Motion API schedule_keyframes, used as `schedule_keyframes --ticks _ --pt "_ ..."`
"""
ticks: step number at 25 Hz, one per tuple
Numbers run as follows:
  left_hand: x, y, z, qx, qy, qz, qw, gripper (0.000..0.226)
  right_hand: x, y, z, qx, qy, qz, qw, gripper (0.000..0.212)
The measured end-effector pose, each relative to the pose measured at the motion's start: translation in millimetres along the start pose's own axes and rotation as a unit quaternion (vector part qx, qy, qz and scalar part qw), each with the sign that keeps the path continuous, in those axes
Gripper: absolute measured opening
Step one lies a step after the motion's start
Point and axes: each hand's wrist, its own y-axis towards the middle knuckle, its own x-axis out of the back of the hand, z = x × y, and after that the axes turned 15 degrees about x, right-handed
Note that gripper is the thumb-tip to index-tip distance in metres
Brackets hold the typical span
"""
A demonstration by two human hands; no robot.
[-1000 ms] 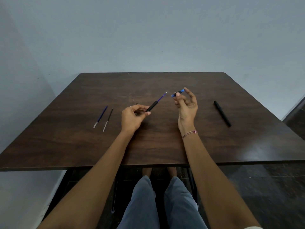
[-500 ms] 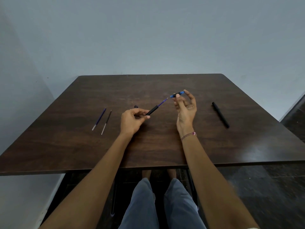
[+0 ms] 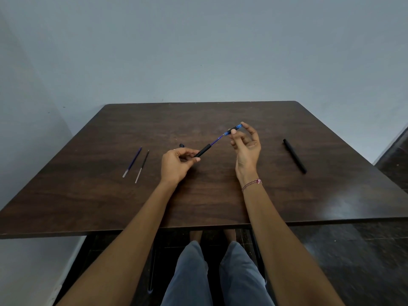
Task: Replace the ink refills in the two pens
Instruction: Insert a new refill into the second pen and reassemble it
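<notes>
L hand (image 3: 176, 164) is gripping black pen barrel (image 3: 204, 150), R hand (image 3: 246, 146) pinching blue tip piece (image 3: 234, 129), refill (image 3: 217, 140) spanning btwn them.

You wear a thin bracelet (image 3: 251, 185) on the wrist just below your right hand (image 3: 246, 146): a twisted band of reddish-pink and pale strands, with a small reddish knot or charm on its outer side. Your forearms are bare as far as they can be seen. Your legs are in blue-grey trousers (image 3: 189, 277) with a faded denim look and soft creases along the thighs, and beyond the knees your feet (image 3: 195, 235) are bare.
</notes>
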Motion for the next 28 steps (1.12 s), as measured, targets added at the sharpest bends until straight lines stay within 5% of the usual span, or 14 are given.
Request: schedule_keyframes --ticks 11,28 --pt "0.9 0.2 -2.4 0.002 0.005 -0.011 1.000 0.025 -2.8 -0.5 -3.1 0.024 -0.049 0.051 0.997 0.031" --pt "0.7 -0.1 -1.2 -0.004 -0.002 -0.007 1.000 0.025 -0.8 1.7 -1.8 0.026 -0.023 0.001 0.999 0.033"
